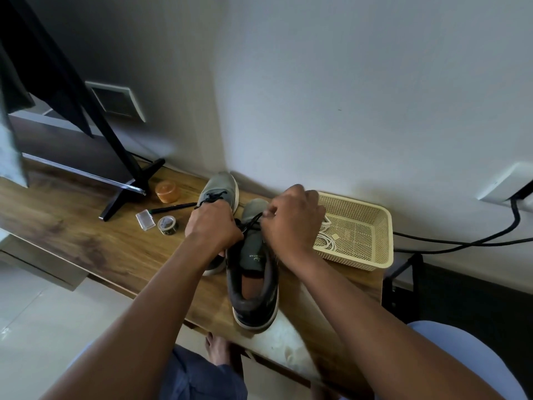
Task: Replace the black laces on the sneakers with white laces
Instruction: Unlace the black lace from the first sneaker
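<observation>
Right now we are over a wooden table [86, 235] with both hands working at the near grey sneaker [253, 287], which sits at six o'clock from the middle of the table, heel toward us and toe toward the wall. Our left hand [213, 226] is curled into a fist, fingers together, pinching the black lace [250, 222] at the sneaker's throat. Our right hand [291, 217] is also closed, thumb and fingers pressed together on the other run of that same lace, just at three o'clock from the left hand. The lace stretches taut between the two hands, over the tongue.

The second grey sneaker [220, 186] lies at eleven o'clock from the first, touching it or nearly so, partly hidden beneath our left hand; its own black lace is knotted across the top.

At three o'clock from the sneakers sits a cream perforated basket [375, 249], and inside it, against the near left wall, lies a coil of white laces [327, 239].

Off at nine o'clock from the sneakers we have a roll of tape [167, 225], a small clear plastic piece [145, 220] beside it, a black pen [173, 208] and an orange lidded jar [166, 191]. The black foot of a monitor stand [127, 192] rests farther to ten o'clock.
</observation>
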Motion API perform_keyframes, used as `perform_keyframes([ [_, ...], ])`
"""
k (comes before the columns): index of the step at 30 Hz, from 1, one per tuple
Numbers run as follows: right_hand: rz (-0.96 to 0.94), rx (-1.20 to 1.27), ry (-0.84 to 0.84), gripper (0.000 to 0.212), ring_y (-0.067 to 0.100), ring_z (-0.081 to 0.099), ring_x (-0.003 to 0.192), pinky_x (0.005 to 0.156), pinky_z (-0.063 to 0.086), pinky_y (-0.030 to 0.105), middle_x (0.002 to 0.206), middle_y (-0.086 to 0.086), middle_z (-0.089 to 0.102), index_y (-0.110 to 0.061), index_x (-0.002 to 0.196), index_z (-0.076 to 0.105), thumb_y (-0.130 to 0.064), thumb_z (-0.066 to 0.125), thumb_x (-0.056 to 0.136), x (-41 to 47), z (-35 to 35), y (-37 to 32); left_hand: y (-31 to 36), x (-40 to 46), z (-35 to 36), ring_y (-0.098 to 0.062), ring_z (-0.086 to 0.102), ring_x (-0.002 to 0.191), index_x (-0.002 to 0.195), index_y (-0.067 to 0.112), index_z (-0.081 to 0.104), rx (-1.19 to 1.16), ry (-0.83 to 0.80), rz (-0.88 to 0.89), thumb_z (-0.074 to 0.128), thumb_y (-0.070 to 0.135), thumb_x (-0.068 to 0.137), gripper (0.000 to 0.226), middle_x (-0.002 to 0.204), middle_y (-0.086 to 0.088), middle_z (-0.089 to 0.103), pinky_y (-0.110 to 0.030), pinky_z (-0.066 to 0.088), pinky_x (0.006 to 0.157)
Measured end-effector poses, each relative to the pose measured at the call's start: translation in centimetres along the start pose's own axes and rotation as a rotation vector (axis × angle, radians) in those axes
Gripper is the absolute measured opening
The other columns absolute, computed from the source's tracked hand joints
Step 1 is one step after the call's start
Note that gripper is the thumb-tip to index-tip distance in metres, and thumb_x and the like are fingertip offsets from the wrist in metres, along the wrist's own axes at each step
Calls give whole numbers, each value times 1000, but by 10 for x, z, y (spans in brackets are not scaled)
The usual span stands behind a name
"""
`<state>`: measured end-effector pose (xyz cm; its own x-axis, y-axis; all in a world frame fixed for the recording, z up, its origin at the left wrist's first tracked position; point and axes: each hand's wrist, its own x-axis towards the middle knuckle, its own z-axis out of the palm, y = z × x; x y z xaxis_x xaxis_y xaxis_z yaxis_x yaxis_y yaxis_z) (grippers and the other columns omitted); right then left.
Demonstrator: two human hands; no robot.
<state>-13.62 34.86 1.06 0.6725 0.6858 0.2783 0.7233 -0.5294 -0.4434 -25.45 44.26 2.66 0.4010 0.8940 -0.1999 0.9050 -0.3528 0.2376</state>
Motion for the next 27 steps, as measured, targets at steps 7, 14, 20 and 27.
perform_keyframes([
  [7,178,158,122,9,27,51,104,83,42,38,104,-6,58,-24,81,76,-24,67,82,7,-6,2,0,2,0,-26,62,84,91,17,71,3,-5,5,83,30,80,21,83,-4,66,-31,41,58],
  [14,-133,-33,-78,31,29,46,104,84,34,41,101,-2,55,-26,86,73,-33,52,63,-6,3,-11,-4,1,-3,-30,66,87,92,16,73,-2,-8,31,78,26,82,15,84,-6,68,-34,47,64],
  [20,-214,-184,-251,17,33,43,109,84,33,44,107,2,56,-28,81,71,-34,60,70,-16,16,-8,-3,0,-3,-28,66,83,82,18,71,-25,0,32,82,30,81,16,76,-3,65,-30,42,57],
  [27,-246,-179,-229,13,35,44,107,81,31,45,104,4,57,-26,82,71,-25,62,73,-19,21,-6,-2,0,0,-24,66,79,85,20,76,-25,2,35,81,30,82,12,74,-1,68,-29,45,60],
])
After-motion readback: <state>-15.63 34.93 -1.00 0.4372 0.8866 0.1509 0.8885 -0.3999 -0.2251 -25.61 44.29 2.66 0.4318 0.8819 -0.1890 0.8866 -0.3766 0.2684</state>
